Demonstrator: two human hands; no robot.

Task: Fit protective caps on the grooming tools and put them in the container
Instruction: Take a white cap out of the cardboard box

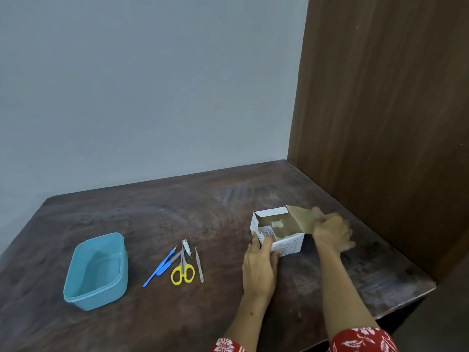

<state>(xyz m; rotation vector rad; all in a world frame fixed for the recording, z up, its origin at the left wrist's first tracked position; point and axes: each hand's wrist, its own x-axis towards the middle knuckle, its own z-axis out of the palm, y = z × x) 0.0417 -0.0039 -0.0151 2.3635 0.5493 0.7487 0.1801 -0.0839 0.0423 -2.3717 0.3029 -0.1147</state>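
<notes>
I judge the task barely begun: the blue container (95, 271) at 9 o'clock holds nothing, and the scissors (182, 269), clipper (186, 247) and other tools lie uncapped mid-worktop (177, 199). My left hand (261, 265) grips the cardboard box (276, 231); my right hand (330, 231) pinches its flap open.

My right hand (331, 231) is smeared with motion blur, so I can't tell how its fingers sit on the box flap (303, 219). Something small and pale lies inside the cardboard box (289, 246); I can't make it out. The print on the box is too small to read. My sleeves (365, 339) run off the bottom edge.
</notes>
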